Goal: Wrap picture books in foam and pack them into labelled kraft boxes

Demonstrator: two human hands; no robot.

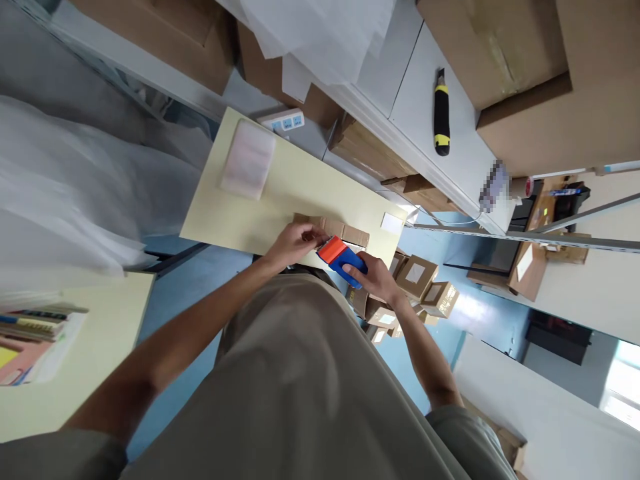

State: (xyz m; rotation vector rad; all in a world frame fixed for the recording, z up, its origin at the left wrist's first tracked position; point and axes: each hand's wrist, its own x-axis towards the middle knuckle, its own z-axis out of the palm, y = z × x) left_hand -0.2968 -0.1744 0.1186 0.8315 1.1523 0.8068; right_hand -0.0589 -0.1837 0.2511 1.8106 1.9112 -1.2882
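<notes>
My right hand is closed around a blue and orange tape dispenser, whose orange end meets a small flat cardboard box on the pale yellow table. My left hand rests on the box's near edge with fingers curled and pinched at the spot where the dispenser touches. The box lies at the table's near edge, close to my body.
A wrapped pinkish stack lies further back on the table, a white card near its right corner. A power strip sits behind. A black and yellow utility knife lies on a grey shelf. Several small boxes are piled on the blue floor.
</notes>
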